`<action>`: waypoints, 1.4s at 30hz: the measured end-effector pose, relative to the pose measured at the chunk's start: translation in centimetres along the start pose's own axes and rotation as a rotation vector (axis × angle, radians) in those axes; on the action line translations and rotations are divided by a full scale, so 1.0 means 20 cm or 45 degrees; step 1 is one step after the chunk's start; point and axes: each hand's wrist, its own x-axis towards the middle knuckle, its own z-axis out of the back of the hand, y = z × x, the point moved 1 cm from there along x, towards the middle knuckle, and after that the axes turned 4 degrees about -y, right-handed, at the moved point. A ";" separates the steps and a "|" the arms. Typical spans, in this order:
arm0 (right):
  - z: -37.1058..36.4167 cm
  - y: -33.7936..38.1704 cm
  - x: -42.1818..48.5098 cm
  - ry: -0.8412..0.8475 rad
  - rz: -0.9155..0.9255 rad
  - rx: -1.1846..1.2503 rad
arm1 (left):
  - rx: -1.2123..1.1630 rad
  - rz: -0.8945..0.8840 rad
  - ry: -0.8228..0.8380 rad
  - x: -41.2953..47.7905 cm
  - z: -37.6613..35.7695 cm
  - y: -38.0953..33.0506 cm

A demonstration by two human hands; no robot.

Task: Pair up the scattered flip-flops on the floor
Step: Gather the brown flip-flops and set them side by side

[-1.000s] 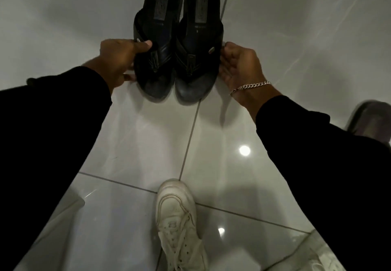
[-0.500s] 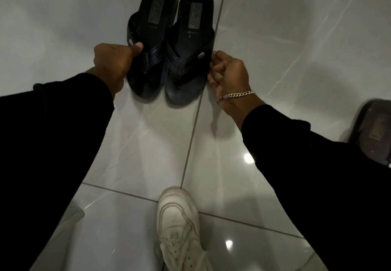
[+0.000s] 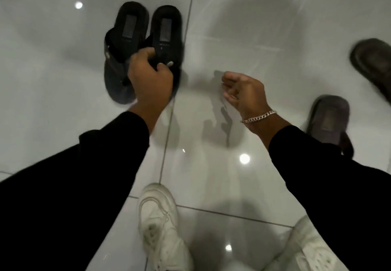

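Your left hand [image 3: 151, 78] grips the paired black flip-flops [image 3: 143, 46], right hand [image 3: 243, 93] loosely open and empty; two grey flip-flops [image 3: 329, 120] remain apart.

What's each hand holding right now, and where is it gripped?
The left hand grips the black flip-flops at their straps. The right hand is open, holding nothing.

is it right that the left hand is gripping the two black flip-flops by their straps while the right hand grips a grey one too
Not quite. In the head view the left hand does have its grip on the straps of the two black flip-flops, but the right hand is open and empty, hovering over bare floor. The grey flip-flops lie untouched further right.
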 end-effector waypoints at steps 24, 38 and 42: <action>1.75 0.25 0.36 -0.544 0.475 -1.915 | 0.300 0.189 0.729 -1.36 -1.06 -0.37; 1.77 0.16 0.20 -0.832 0.362 -1.134 | 0.047 0.139 0.769 -1.13 -1.05 -0.55; 1.76 0.02 0.23 -0.695 0.216 -1.022 | -0.051 0.098 0.857 -1.19 -1.06 -0.54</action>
